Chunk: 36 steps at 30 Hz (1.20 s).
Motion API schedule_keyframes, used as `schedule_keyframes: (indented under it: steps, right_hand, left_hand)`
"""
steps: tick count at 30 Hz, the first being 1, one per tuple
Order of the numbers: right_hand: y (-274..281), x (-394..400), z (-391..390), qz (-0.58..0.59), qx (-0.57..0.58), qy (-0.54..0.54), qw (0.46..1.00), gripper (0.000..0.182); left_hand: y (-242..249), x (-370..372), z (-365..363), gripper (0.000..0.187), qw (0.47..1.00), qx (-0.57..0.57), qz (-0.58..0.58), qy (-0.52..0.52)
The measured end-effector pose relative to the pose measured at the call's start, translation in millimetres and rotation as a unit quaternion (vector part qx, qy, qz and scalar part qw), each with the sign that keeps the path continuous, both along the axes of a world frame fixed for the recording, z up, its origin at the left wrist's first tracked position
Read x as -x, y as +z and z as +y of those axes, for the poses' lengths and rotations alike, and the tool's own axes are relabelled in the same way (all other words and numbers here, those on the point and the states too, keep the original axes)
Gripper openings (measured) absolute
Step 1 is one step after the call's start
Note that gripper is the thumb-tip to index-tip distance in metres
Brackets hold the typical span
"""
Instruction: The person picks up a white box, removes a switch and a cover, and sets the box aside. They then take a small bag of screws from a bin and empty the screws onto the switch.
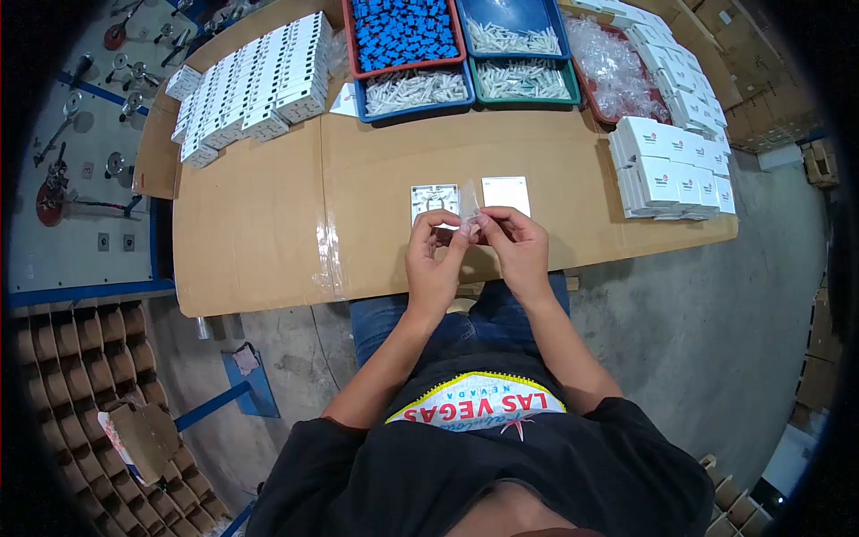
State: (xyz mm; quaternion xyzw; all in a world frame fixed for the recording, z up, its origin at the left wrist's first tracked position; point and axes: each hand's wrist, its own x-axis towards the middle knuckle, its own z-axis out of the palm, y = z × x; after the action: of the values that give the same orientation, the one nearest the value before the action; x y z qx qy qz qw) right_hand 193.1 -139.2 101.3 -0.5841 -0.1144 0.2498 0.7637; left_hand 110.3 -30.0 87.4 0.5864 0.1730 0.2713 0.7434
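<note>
Black printed shirt cloth (483, 456) was seen nearest; a small clear plastic bag (469, 199) was pinched in the fingertips of left hand (433, 268) and right hand (523, 259) over the cardboard-covered bench (250, 233), near a square white frame (419, 194); steady fingertip control seemed called for.

Left hand (436, 259) and right hand (519, 246) pinch a small clear plastic bag (470, 208) between them, fingertips close together, above the near edge of the cardboard-covered tabletop (250, 215); open white box (434, 199) just beyond left hand, flat white cover (506, 193) beyond right hand; far side: red tray of blue parts (403, 34), blue and green trays of white pieces (523, 80), red tray of clear bags (617, 67); white blocks stacked left (255, 85), printed white boxes stacked right (667, 170).
</note>
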Motion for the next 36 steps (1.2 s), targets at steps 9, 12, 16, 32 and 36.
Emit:
schedule_keyframes:
  steps: [9, 12, 16, 32, 36]
  right_hand:
    - [-6, -1, -4, 0.029, -0.021, 0.06, 0.998, 0.013]
    - [-9, 1, -4, 0.075, -0.025, 0.062, 0.995, 0.012]
    - [-8, -3, 0, 0.137, -0.049, 0.024, 0.989, 0.014]
    - [-34, -13, -10, 0.218, -0.04, 0.094, 0.971, 0.018]
    - [-32, -15, -10, 0.209, -0.029, 0.104, 0.972, 0.016]
  left_hand:
    - [-4, 1, 8, 0.031, 0.955, 0.282, 0.045, -0.077]
    - [-9, 4, 8, 0.026, 0.966, 0.249, 0.035, -0.054]
    - [-14, 3, 12, 0.021, 0.98, 0.193, 0.048, 0.008]
    - [-9, 2, 13, 0.019, 0.986, 0.153, 0.06, 0.032]
    - [-9, 1, 15, 0.02, 0.987, 0.145, 0.068, 0.03]
